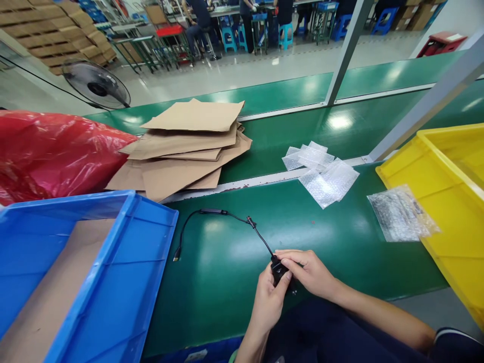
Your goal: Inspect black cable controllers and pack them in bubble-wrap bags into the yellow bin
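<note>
Both my hands hold a small black adapter box (279, 270) close to the front edge of the green table (212, 302). My left hand (267, 297) is closed on its left and lower side, thumb across the front. My right hand (312, 272) grips it from the right, thumb and fingers on its upper part. Out of the box's top runs a thin black cable (260, 236), curving left over the table. Along it sit a slim dark inline piece (213, 211) and, at the far end, a black plug (177, 253) with a metal tip. My fingers cover part of the box.
Left stands a blue bin (151, 237) with cardboard inside, beside a red plastic bag (56, 156). Cardboard sheets (192, 146) are stacked behind. Clear bubble bags (327, 179) lie back right; another bubble bag (401, 214) rests by the yellow bin (449, 217). A metal post (427, 96) rises there.
</note>
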`<state>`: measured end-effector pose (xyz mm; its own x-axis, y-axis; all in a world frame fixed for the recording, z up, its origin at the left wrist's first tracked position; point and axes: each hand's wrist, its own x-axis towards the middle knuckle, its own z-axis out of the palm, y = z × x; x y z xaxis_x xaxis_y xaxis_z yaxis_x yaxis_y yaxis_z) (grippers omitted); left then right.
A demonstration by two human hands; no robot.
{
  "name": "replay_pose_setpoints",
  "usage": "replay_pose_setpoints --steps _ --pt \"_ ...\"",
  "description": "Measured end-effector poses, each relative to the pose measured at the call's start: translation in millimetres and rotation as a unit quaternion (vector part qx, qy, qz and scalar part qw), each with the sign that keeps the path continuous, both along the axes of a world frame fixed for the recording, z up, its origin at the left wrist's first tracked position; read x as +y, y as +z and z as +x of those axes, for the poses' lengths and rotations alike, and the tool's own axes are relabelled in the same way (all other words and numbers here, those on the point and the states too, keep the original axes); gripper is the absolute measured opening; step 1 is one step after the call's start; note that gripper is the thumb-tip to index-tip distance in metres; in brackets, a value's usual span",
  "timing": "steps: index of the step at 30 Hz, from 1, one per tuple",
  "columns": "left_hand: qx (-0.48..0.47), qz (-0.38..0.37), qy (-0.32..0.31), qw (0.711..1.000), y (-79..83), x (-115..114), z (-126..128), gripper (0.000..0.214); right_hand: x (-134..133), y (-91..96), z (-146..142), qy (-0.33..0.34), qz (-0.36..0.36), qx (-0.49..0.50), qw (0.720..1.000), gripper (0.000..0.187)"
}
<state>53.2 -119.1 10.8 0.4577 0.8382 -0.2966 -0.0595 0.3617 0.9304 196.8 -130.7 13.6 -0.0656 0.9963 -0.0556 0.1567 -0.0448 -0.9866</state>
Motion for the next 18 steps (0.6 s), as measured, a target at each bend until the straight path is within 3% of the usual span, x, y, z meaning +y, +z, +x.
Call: replay_pose_setpoints --steps 6,9,14,18 --pt "0.032 0.027 -0.032 0.999 0.8 -1 1 0.029 7 11.9 8 0.057 -0.12 0.093 0.987 0.029" --pt "0.048 0.042 -0.053 0.997 0.6 -3 2 0.026 9 18.1 9 0.072 -0.145 0.111 0.981 0.027" --pt "0.089 0.09 -0.091 0.988 5.5 -1 0 0.017 7 19.9 3 0.028 -0.109 0.139 0.984 0.027" --pt "0.174 0.148 -0.165 0.959 4.8 -6 1 0.014 15 29.9 12 -0.109 0.003 0.141 0.984 0.022"
